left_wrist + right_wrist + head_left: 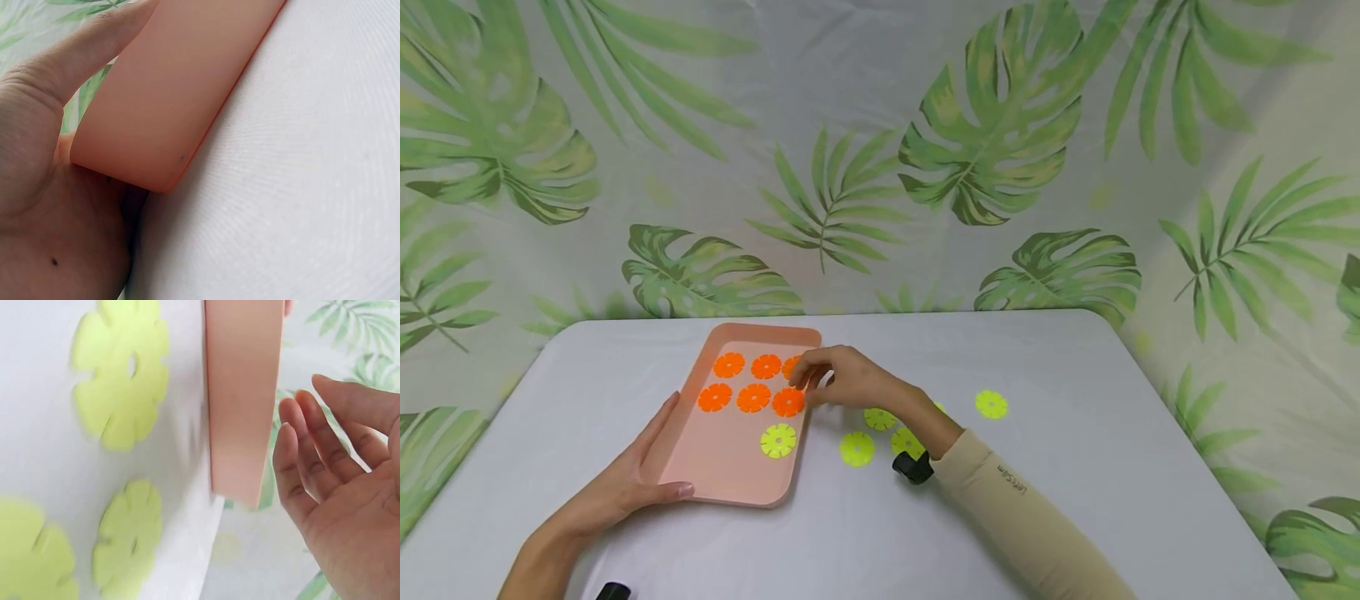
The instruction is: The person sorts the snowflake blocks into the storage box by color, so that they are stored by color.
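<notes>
A pink tray [730,467] lies on the left part of the table. Two rows of orange notched discs [753,398] fill its far half, and one yellow notched disc [778,441] sits nearer, by its right side. My left hand [617,483] holds the tray's near left corner, fingers along the left wall and thumb over the near rim. Over the tray's right rim hovers my right hand [850,379], partly covering the far right orange disc [792,367]. Its fingers [306,450] are loosely bent with nothing between them in the right wrist view.
Several yellow notched discs [857,449] lie on the white table [1060,517] right of the tray, some partly hidden under the right forearm. Another yellow disc [992,404] lies farther right. A leaf-patterned cloth [865,167] hangs behind the table.
</notes>
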The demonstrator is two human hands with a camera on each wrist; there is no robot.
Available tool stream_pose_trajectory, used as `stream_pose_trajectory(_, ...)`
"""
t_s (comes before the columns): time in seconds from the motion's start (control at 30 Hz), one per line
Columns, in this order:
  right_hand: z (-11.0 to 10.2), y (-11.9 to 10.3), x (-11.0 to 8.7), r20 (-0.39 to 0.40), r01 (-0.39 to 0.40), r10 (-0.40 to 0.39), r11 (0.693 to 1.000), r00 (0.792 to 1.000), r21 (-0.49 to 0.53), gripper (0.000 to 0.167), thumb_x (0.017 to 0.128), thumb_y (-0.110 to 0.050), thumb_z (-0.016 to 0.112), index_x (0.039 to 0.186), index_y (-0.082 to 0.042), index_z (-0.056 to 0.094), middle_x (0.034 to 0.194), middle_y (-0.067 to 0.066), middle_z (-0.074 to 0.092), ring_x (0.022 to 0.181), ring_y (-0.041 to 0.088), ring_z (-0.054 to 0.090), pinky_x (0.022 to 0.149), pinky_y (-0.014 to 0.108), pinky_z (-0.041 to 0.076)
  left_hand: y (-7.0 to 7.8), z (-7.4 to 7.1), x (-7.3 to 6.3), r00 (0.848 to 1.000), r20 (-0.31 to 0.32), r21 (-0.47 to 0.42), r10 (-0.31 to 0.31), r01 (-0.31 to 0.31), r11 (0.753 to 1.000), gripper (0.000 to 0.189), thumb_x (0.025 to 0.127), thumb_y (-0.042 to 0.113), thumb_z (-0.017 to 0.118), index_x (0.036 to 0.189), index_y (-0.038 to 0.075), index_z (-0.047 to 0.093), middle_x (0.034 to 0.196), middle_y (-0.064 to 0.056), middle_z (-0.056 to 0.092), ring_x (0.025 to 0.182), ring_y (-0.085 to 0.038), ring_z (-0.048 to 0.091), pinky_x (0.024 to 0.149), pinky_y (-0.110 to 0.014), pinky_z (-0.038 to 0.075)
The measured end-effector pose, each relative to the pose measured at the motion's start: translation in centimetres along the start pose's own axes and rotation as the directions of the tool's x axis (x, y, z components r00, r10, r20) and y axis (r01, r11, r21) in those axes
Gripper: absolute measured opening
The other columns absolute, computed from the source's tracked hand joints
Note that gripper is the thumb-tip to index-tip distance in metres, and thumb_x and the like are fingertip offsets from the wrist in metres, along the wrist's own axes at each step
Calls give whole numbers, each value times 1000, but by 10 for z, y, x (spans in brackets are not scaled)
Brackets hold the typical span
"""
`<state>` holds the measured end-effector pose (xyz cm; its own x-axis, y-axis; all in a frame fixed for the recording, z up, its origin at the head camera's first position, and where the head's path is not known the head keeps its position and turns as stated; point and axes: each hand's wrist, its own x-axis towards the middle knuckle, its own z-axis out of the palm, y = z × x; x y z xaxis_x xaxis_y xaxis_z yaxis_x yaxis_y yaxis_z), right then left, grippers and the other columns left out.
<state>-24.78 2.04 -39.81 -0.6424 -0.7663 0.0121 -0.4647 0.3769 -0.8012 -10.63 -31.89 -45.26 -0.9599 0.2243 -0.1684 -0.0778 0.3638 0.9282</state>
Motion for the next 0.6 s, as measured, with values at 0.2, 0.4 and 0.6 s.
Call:
stream_pose_trajectory(0.2, -12, 10, -16, -25, -18, 18, 1000, 1000, -8, 24, 94, -4, 74, 118, -3, 71, 116, 13, 74, 98, 14, 65, 88, 28, 55, 2, 0, 2, 1000, 5, -4, -2, 2, 1000, 118, 86, 13, 80, 166, 46, 0, 178, -2, -6, 155, -29, 4, 121, -63, 5)
stream_pose_trajectory(0.4, -17, 24, -30, -25, -53, 54, 998, 998, 16, 26, 94, -7, 75, 120, -4, 71, 118, 15, 73, 98, 13, 65, 90, 32, 55, -3, -1, 0, 999, 11, 9, 36, -36, 999, 116, 88, 12, 79, 167, 43, 0, 178, -2, -6, 148, 6, 9, 124, -37, 9)
stream_pose_trajectory(0.6, -22, 32, -40, -19, -77, 78, 997, 997, 23, 28, 94, -7, 75, 121, -5, 71, 119, 15, 73, 100, 14, 65, 91, 30, 54, -2, 0, 0, 1000, 16, -7, 17, -17, 1000, 116, 88, 12, 79, 166, 44, 0, 178, 1, -8, 137, 20, 12, 117, -70, 0)
